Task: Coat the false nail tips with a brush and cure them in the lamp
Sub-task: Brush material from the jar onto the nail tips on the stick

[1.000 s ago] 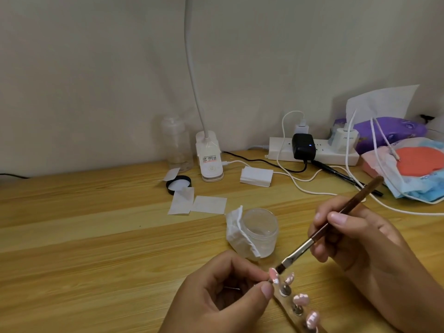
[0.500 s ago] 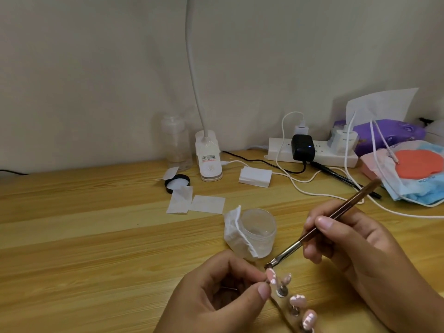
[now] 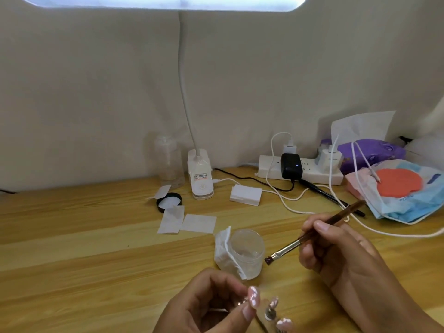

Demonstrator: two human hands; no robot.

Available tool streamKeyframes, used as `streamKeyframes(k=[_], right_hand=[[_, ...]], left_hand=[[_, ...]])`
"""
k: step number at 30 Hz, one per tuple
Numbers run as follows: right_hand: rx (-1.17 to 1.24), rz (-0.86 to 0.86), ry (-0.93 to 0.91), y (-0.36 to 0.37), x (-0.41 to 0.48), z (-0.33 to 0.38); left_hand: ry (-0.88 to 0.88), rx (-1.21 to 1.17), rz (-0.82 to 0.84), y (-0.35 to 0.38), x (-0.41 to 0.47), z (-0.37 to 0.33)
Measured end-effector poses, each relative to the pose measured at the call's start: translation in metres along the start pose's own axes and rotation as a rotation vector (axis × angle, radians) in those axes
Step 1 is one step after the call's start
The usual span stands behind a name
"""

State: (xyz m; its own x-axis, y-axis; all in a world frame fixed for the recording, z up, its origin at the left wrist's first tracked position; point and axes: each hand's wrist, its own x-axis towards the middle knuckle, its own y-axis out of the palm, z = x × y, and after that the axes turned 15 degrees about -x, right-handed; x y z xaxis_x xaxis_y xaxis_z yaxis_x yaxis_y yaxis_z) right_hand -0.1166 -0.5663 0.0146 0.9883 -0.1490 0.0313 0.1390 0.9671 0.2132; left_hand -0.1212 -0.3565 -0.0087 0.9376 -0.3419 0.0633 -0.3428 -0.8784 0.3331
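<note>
Right hand (image 3: 336,251) closed around a brown-handled brush (image 3: 312,233), pinched between thumb and fingers, bristle end pointing down-left and hanging in the air just right of a clear plastic jar (image 3: 247,252). Not touching any nail. Left hand (image 3: 206,306) at the near edge, curled shut, thumb and forefinger pinching the far end of a holder strip (image 3: 269,316) that carries the false nail tips (image 3: 254,296); pink with white marks, three in view, strip running off the bottom edge. Brush tip above and to the right of the nail tips, apart from them.

Jar standing upright on the wooden worktop (image 3: 72,248), a folded white wipe (image 3: 223,251) draped against its left side. Farther back, two flat white pads (image 3: 187,222), a black lid (image 3: 169,201), a clear bottle (image 3: 168,162) and the white base of a gooseneck lamp (image 3: 200,176), its lit head along the top edge. At the far right, a power strip (image 3: 300,170) with plugs and white cables, plus a purple tissue pack (image 3: 370,153).
</note>
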Motion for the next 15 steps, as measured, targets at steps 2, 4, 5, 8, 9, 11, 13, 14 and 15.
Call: streamKeyframes(k=[2,4,5,8,9,11,13,14,15], right_hand=[[0.016,0.016,0.002,-0.002,0.001,-0.001],[0.05,0.022,0.013,-0.002,0.003,-0.002],[0.073,0.035,0.016,-0.002,0.003,-0.002],[0.101,0.066,0.04,-0.003,0.004,-0.002],[0.097,0.083,0.044,-0.003,0.004,-0.002],[0.076,0.108,0.032,-0.003,0.003,-0.003],[0.054,0.12,0.015,-0.003,0.003,-0.004],[0.036,0.126,-0.001,-0.003,0.002,-0.005],[0.012,0.135,-0.029,-0.004,0.002,-0.006]], left_hand=[[0.009,-0.007,0.009,-0.001,0.001,0.002],[0.044,0.004,0.007,-0.003,0.002,0.005],[0.05,0.007,0.017,-0.003,0.002,0.006],[0.056,0.028,0.056,-0.005,0.002,0.01],[0.06,0.032,0.049,-0.006,0.002,0.011],[0.06,0.023,0.018,-0.006,0.003,0.014],[0.057,0.022,-0.018,-0.006,0.004,0.016],[0.058,0.023,-0.028,-0.006,0.004,0.017],[0.056,0.024,-0.033,-0.006,0.004,0.017]])
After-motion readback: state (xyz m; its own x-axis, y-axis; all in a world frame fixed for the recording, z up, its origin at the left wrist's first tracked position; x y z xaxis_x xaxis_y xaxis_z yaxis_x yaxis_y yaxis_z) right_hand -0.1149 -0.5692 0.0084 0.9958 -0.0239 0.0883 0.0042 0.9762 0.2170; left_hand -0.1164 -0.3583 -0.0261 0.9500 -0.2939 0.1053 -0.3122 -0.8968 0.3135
